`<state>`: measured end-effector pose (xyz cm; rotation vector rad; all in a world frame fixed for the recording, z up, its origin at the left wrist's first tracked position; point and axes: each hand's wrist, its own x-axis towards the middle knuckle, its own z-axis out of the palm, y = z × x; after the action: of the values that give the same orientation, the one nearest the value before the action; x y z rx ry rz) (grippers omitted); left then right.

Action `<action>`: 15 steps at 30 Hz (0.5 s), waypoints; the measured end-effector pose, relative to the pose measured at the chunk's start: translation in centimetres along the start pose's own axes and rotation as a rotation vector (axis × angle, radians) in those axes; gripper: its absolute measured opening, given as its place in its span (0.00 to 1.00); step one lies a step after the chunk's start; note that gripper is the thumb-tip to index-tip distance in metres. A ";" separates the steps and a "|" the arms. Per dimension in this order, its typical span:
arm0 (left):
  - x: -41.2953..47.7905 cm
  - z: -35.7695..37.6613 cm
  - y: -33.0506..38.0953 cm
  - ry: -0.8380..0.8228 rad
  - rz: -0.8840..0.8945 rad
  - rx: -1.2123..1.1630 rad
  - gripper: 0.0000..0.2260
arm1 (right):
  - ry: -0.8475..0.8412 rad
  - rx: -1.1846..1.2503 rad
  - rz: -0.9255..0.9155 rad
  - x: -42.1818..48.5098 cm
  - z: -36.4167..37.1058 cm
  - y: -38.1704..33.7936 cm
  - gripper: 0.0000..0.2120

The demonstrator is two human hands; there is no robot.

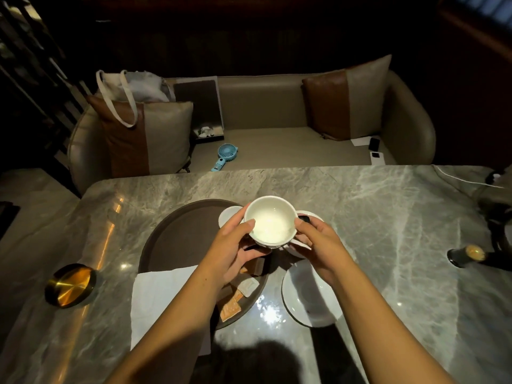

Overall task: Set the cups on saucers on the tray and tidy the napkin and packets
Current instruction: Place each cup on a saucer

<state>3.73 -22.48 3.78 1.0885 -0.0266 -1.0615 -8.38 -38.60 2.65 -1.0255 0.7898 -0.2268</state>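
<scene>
Cup held in both hands over the tray's right edge.
Left hand point(235, 245) and right hand point(318, 239) clasp the cup point(270, 221) above the tray point(177, 236); glazed, stiff, likely slippery and breakable, so grip its sides; saucer point(310, 295) near right.

The round brown tray point(177, 239) lies bare toward its far-left rim. My arms cover its near-right edge, where small paper packets point(243, 289) crowd. A white saucer point(307, 300) blocks the table beside it.

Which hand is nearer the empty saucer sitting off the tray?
Right. The right hand holds the cup just above the saucer; the left hand grips the cup's far side.
</scene>
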 end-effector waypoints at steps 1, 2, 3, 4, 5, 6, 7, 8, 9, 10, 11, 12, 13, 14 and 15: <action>-0.1 0.3 -0.3 -0.005 -0.023 -0.023 0.15 | 0.011 0.049 0.016 -0.5 -0.4 0.0 0.08; -0.2 0.5 -0.5 -0.010 -0.044 -0.048 0.14 | 0.023 0.101 0.035 -0.9 -0.8 0.0 0.08; -0.2 0.7 -0.8 -0.016 -0.061 -0.069 0.14 | 0.032 0.143 0.049 -1.2 -1.2 -0.1 0.10; -0.3 1.0 -1.1 -0.024 -0.073 -0.083 0.13 | 0.039 0.165 0.061 -1.5 -1.5 -0.1 0.11; -0.3 1.2 -1.5 -0.035 -0.080 -0.088 0.13 | 0.042 0.178 0.070 -1.8 -1.9 0.0 0.13; -0.3 1.4 -1.8 -0.043 -0.086 -0.086 0.13 | 0.047 0.185 0.076 -2.0 -2.2 0.0 0.14; -0.3 1.7 -2.1 -0.048 -0.090 -0.081 0.13 | 0.056 0.190 0.081 -2.3 -2.5 0.1 0.14; -0.3 1.9 -2.4 -0.052 -0.092 -0.070 0.13 | 0.067 0.194 0.086 -2.5 -2.9 0.1 0.13; -0.2 2.0 -2.6 -0.058 -0.089 -0.057 0.14 | 0.078 0.205 0.091 -2.6 -3.1 0.0 0.12; -0.1 2.1 -2.9 -0.066 -0.087 -0.042 0.16 | 0.087 0.220 0.097 -2.7 -3.4 0.1 0.11; 0.0 2.2 -3.1 -0.076 -0.088 -0.032 0.17 | 0.092 0.236 0.105 -2.8 -3.7 0.1 0.10; 0.2 2.2 -3.3 -0.084 -0.092 -0.031 0.18 | 0.093 0.249 0.111 -2.7 -3.9 0.2 0.10; 0.4 2.1 -3.5 -0.086 -0.099 -0.038 0.18 | 0.094 0.259 0.118 -2.6 -4.1 0.3 0.10; 0.6 2.0 -3.7 -0.080 -0.109 -0.045 0.18 | 0.098 0.258 0.128 -2.4 -4.3 0.4 0.09; 1.0 1.9 -3.8 -0.068 -0.120 -0.047 0.17 | 0.103 0.246 0.139 -2.1 -4.4 0.4 0.09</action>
<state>0.73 -24.69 1.54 1.0218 0.0094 -1.2010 -12.94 -40.33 2.11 -0.7283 0.8988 -0.2516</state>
